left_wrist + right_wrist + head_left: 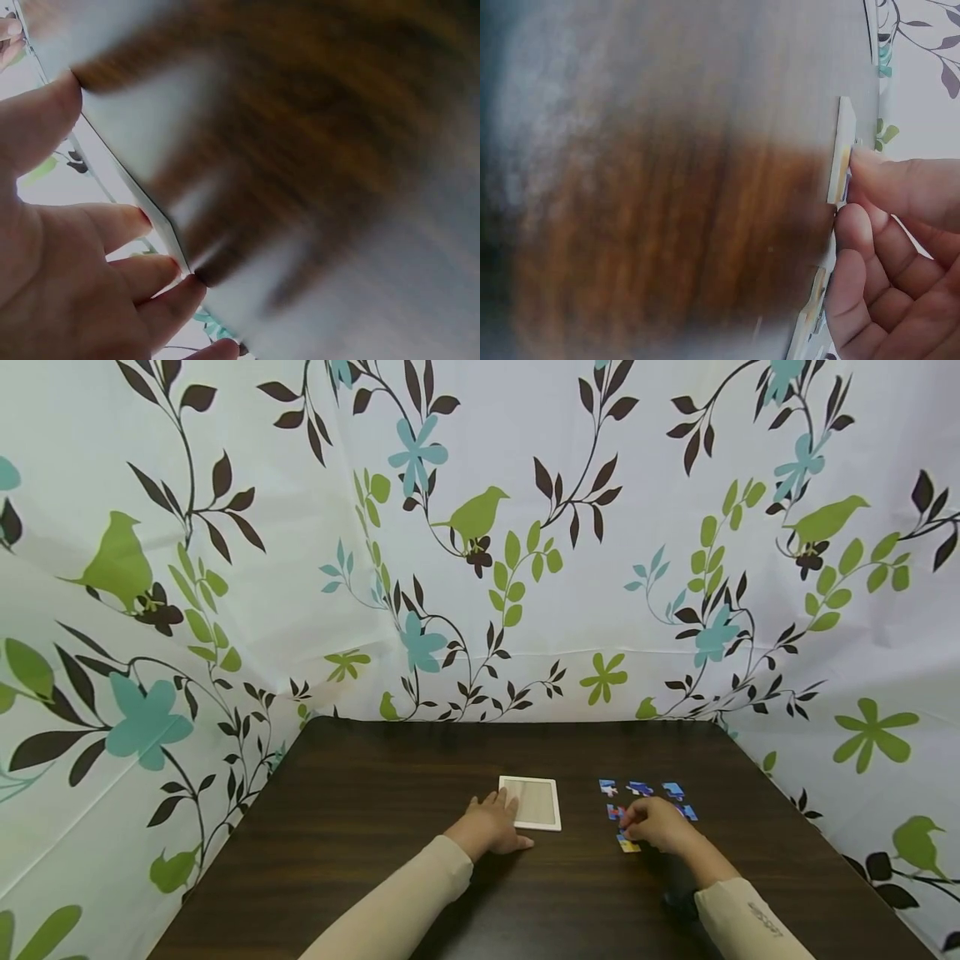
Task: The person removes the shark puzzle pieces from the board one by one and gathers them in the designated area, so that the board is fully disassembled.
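Observation:
My left hand (491, 823) rests on the dark table with straight, spread fingers. Its fingertips touch the left edge of a small white-rimmed frame (557, 806) with a pale beige inside. Over a group of jigsaw puzzle pieces to the right, my right hand (662, 825) has its fingers curled. In the right wrist view, the thumb and index finger pinch a puzzle piece (841, 161) low at the tabletop. A yellow-and-blue puzzle piece (628, 844) lies just below those fingertips, and a red-and-blue piece (615, 812) lies just above. The right hand partly hides the middle of the group.
Along the back of the group lie three blue puzzle pieces, one at the left (607, 787), one in the middle (640, 788) and one at the right (673, 791). Another blue piece (687, 812) shows beyond the right hand. A patterned curtain (480, 610) hangs behind the table (375, 793).

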Available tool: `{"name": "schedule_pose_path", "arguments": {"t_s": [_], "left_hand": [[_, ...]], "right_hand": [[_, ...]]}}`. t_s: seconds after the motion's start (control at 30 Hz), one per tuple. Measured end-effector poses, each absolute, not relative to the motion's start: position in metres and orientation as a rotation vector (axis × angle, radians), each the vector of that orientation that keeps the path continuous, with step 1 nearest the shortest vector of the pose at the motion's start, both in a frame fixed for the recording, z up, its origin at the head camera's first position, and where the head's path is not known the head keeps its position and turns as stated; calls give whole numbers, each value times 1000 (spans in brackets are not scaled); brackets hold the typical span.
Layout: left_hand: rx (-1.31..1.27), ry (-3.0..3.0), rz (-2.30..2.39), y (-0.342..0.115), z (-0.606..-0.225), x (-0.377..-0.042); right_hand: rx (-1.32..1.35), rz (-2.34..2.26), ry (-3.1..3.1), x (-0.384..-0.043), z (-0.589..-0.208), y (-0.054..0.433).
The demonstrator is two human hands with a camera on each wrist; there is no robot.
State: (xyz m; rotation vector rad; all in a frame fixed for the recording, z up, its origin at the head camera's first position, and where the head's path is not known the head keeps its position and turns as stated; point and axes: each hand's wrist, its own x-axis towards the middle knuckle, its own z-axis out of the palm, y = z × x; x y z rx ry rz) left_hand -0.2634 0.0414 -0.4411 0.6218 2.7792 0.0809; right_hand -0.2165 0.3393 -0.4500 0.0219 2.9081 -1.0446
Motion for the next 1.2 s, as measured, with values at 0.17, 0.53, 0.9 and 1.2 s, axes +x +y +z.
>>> {"name": "schedule_pose_path", "arguments": {"t_s": [0.17,0.53,0.9,1.2], "left_hand": [[609,2792,76,42,-442,-262],[591,2783,138,39,-443,-265],[703,2867,309,24,-426,-279],[800,3119,517,36,-403,-305]], "right_hand": [[52,-1107,2866,-218,-451,341],[220,-1142,3067,-226,-427,362],[109,-1146,3167,-233,-401,325],[-134,-820,3329,-262,-391,273]]}}
